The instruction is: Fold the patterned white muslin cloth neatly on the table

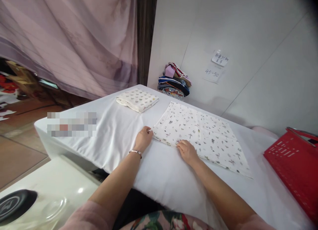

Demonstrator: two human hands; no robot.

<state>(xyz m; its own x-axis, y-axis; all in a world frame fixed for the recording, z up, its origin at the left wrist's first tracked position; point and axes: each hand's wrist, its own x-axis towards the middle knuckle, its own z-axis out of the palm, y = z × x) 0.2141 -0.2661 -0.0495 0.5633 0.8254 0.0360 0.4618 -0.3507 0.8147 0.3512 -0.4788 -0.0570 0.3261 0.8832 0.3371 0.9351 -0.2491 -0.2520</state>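
Note:
A white cloth with small grey and green prints [206,134] lies flat and folded in layers on the white-covered table [119,137]. My left hand [144,137], with a bracelet on its wrist, pinches the cloth's near left corner. Farther right along the same near edge, my right hand [186,151] has its fingers closed on the folded layers, the thumb hidden from me. Beyond my left hand lies a second folded cloth [137,99], cream-white with grey spots, apart from the first.
A red plastic basket [290,163] stands at the right edge. Folded fabrics [174,80] are stacked by the wall, below paper notes [213,72]. A pink curtain [86,38] hangs at the left. A black round object [17,205] rests on a pale surface at lower left.

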